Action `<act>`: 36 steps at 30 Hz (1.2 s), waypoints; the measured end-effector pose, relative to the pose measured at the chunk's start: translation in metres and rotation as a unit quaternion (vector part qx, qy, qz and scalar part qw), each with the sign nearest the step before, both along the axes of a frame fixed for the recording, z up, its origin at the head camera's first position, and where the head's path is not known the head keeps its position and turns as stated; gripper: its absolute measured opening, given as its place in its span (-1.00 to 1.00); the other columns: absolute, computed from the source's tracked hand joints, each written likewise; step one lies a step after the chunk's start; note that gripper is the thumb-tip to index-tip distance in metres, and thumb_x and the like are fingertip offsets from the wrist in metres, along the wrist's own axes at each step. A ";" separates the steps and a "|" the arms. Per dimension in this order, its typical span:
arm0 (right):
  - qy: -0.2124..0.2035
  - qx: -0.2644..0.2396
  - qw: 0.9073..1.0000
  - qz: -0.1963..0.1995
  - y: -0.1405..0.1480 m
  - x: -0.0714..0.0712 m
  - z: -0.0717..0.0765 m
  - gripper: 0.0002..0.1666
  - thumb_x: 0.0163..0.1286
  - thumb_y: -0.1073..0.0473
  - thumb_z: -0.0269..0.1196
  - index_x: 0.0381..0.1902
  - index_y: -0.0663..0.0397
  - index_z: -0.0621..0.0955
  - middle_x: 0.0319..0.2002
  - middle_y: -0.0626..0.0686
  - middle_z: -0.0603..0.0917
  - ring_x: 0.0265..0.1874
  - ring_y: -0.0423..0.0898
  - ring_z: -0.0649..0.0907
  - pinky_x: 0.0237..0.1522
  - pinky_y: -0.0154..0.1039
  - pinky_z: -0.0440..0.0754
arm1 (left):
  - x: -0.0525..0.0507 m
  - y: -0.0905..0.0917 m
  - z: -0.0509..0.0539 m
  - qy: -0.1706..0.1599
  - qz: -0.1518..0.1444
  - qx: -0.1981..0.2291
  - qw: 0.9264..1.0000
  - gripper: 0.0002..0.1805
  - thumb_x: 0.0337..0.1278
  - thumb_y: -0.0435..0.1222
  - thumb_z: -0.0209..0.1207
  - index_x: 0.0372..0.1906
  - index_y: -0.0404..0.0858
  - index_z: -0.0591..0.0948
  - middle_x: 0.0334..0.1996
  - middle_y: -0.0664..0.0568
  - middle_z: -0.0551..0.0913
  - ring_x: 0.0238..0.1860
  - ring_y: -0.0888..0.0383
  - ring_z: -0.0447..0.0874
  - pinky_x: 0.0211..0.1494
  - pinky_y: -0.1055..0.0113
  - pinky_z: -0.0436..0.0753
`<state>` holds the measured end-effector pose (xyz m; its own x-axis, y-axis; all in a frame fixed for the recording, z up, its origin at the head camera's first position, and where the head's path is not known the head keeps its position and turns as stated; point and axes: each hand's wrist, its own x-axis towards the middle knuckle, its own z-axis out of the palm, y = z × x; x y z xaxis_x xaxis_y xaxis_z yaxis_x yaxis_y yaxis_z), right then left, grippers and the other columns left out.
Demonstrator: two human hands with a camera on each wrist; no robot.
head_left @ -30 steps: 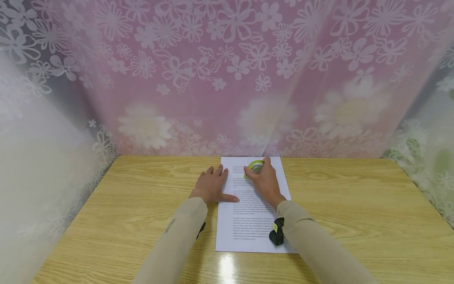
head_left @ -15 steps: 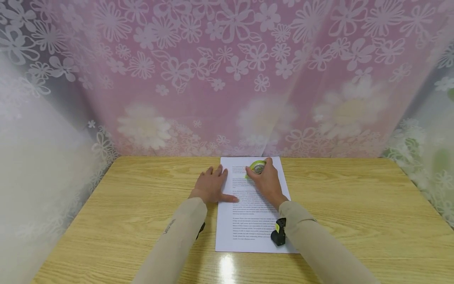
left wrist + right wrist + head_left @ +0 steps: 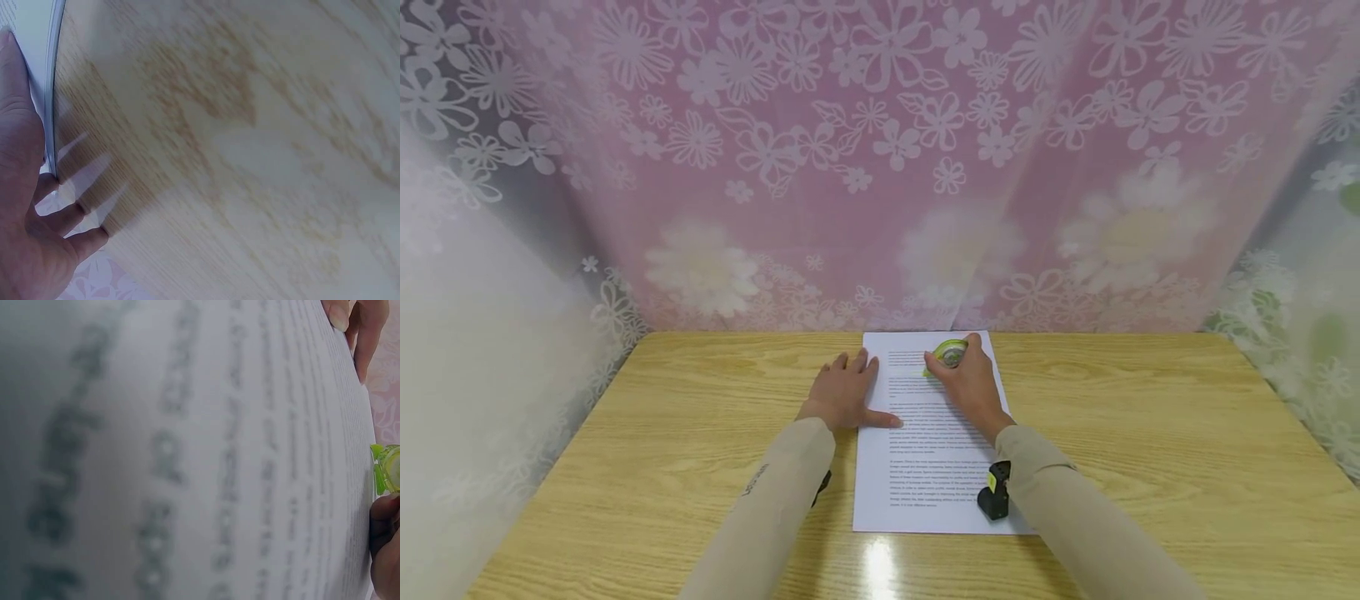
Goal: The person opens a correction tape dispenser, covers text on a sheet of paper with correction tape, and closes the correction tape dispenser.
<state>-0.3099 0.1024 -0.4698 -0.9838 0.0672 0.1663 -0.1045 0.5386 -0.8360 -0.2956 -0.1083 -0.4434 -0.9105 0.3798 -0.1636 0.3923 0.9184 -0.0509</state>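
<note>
In the head view a stack of printed white paper (image 3: 871, 492) lies on the wooden table. My right hand (image 3: 976, 390) pinches a green, see-through correction tape (image 3: 952, 354) between thumb and fingers, its tip at the upper lines of text. The right wrist view has the correction tape (image 3: 390, 469) at its right edge, partly cut off. My left hand (image 3: 841, 392) rests with spread fingers on the left edge of the stack, thumb lying over the text. The left wrist view catches this left hand (image 3: 25, 187) beside the layered paper edge (image 3: 54, 75).
Wood-grain table (image 3: 700, 417) surrounds the paper on the left, right and front. A pink flowered curtain (image 3: 820, 217) hangs right behind the table's back edge. A black wrist camera (image 3: 995, 493) sits under the right sleeve, over the page.
My right hand has slid slightly to the right with the correction tape, along the text near the top of the page. The left hand keeps its place on the paper.
</note>
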 end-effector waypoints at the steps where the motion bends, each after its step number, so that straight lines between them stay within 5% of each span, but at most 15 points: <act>1: 0.000 -0.001 1.000 0.001 0.000 0.000 0.000 -0.34 0.27 -0.08 0.31 0.02 0.25 0.27 -0.31 0.19 0.53 -0.47 0.01 0.56 -0.43 -0.16 0.53 | 0.000 0.000 0.000 0.000 0.000 0.001 1.000 0.25 -0.24 0.56 -0.03 0.50 -0.19 0.11 0.47 -0.12 0.05 0.39 -0.21 0.10 0.30 -0.09 0.27; 36: -0.014 0.020 1.000 0.004 0.016 -0.003 0.001 -0.28 0.26 -0.11 0.31 0.07 0.28 0.27 -0.25 0.22 0.54 -0.36 0.03 0.61 -0.33 -0.12 0.57 | 0.000 -0.001 0.001 0.002 -0.005 0.006 1.000 0.25 -0.23 0.55 -0.02 0.50 -0.19 0.11 0.47 -0.12 0.06 0.39 -0.23 0.08 0.29 -0.10 0.27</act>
